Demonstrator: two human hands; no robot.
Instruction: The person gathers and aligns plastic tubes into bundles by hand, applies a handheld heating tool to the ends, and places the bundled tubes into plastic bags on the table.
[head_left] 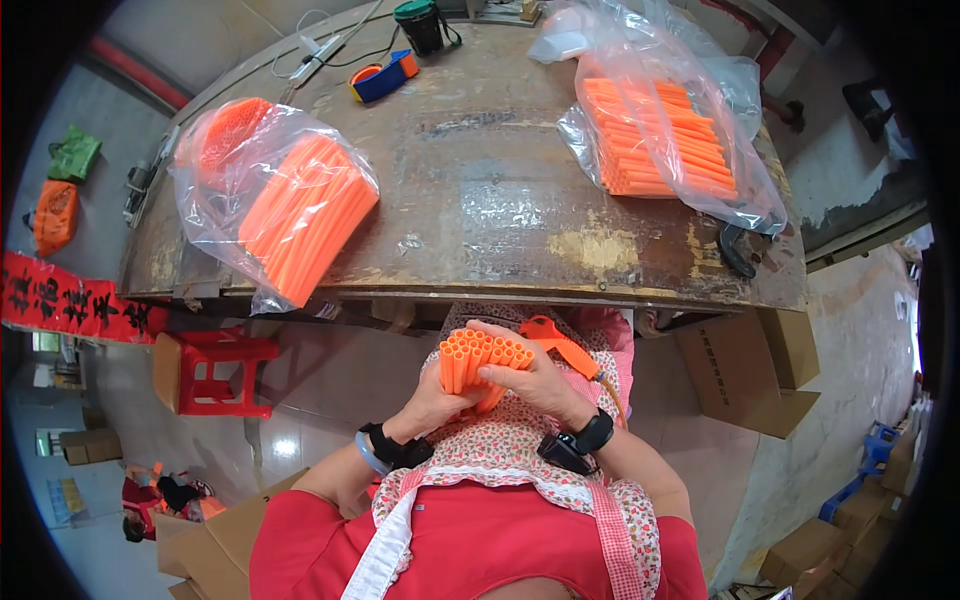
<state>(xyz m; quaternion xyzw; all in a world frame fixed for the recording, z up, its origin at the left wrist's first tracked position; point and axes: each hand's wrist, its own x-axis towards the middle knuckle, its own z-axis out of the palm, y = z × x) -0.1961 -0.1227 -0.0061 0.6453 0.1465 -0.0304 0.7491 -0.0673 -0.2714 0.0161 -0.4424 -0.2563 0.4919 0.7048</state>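
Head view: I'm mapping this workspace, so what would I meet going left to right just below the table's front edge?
Red banner → red stool → held bundle of orange tubes → orange gun-shaped tool → cardboard box.

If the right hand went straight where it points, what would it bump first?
Probably the bundle of orange tubes: the right hand already touches it. What comes after is unclear in depth.
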